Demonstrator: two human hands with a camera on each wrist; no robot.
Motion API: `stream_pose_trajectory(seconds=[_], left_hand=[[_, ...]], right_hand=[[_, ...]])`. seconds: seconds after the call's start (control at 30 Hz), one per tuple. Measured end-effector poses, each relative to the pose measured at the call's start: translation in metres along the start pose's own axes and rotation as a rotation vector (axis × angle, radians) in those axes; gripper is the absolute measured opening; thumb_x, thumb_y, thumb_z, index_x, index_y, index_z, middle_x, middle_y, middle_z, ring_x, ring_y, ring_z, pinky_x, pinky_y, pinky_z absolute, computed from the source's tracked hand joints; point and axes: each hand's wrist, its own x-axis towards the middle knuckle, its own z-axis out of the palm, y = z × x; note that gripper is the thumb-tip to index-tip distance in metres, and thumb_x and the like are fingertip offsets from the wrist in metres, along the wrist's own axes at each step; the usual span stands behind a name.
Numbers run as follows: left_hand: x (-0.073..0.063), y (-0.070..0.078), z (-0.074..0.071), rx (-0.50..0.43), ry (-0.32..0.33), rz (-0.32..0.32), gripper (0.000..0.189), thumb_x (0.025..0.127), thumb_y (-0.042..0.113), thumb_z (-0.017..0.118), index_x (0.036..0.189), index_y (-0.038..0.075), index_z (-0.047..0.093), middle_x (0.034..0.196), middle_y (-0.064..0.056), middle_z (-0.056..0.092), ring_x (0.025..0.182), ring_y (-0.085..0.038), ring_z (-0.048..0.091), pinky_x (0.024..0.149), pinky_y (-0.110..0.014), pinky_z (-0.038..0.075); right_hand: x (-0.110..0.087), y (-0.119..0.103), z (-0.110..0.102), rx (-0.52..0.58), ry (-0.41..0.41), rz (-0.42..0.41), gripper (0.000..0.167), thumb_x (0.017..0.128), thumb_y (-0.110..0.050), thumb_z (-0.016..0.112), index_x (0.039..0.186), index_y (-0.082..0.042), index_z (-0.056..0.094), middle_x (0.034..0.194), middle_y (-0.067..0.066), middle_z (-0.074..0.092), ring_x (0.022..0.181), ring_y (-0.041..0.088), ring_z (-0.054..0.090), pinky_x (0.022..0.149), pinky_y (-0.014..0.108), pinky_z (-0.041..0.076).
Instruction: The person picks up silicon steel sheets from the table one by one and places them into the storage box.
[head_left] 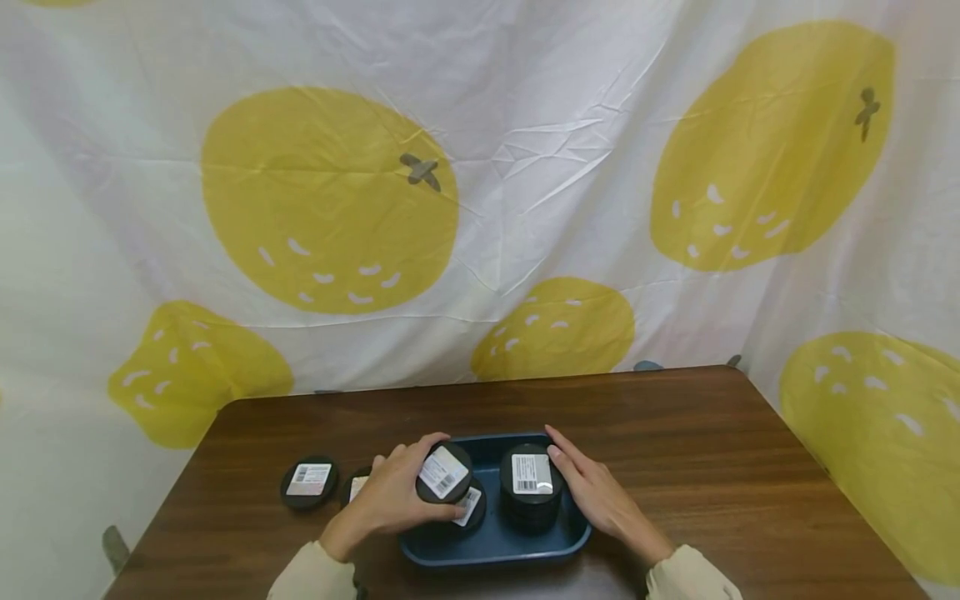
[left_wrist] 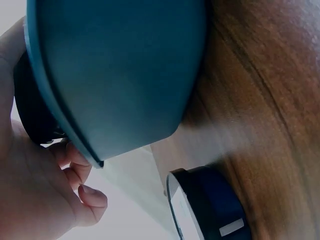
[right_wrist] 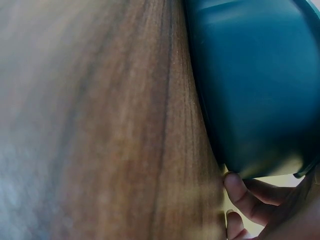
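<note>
My left hand (head_left: 401, 487) grips a flat, round black-lidded container (head_left: 444, 472) with a white barcode label, tilted over the left part of a blue tray (head_left: 495, 552). Just below it, a similar container (head_left: 471, 507) shows partly inside the tray, the rest covered. On the right side of the tray stands a stack of black round containers (head_left: 531, 479), label up on top. My right hand (head_left: 596, 492) holds the tray's right side, thumb close to the stack. From the right wrist, its bent fingers (right_wrist: 247, 200) show round the tray's outer wall (right_wrist: 255, 90).
Left of the tray, a labelled black container (head_left: 309, 483) lies on the brown wooden table (head_left: 675, 433). Another container (head_left: 356, 483) lies partly behind my left hand. A white curtain (head_left: 525, 208) printed with yellow lemons hangs behind the table's far edge.
</note>
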Motion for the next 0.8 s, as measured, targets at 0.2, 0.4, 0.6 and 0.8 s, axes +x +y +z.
stream_pose_trajectory(seconds=[0.2,0.4,0.6,0.8], left_hand=[[0.003,0.002,0.003,0.021,-0.012,0.003,0.1,0.061,0.069,0.081,0.143,0.023,0.047,0.112,0.003,0.065,0.095,-0.013,0.048,0.075,-0.037,0.029],[0.005,0.004,0.007,0.047,-0.014,0.028,0.101,0.061,0.07,0.08,0.143,0.022,0.047,0.113,0.002,0.065,0.094,-0.014,0.049,0.074,-0.036,0.028],[0.007,0.003,0.013,0.09,-0.024,0.044,0.103,0.061,0.074,0.078,0.144,0.022,0.047,0.115,0.002,0.066,0.094,-0.015,0.049,0.073,-0.037,0.028],[0.009,0.003,0.016,0.113,-0.041,0.029,0.103,0.061,0.076,0.076,0.144,0.023,0.047,0.116,0.003,0.065,0.095,-0.015,0.049,0.073,-0.037,0.027]], right_hand=[[0.001,0.0,0.0,0.007,-0.003,0.003,0.062,0.101,-0.065,0.029,0.154,-0.033,0.037,0.153,0.009,0.044,0.136,0.04,0.045,0.108,0.064,0.031],[0.001,0.0,0.0,0.009,-0.016,0.011,0.064,0.1,-0.066,0.028,0.154,-0.033,0.035,0.154,0.009,0.043,0.136,0.041,0.044,0.107,0.065,0.031],[0.001,0.001,0.0,0.005,-0.009,0.005,0.062,0.1,-0.065,0.028,0.154,-0.035,0.035,0.153,0.009,0.044,0.136,0.04,0.045,0.107,0.065,0.031],[0.0,0.0,0.0,0.007,-0.008,0.004,0.062,0.101,-0.065,0.028,0.154,-0.034,0.036,0.153,0.009,0.044,0.136,0.04,0.045,0.107,0.065,0.031]])
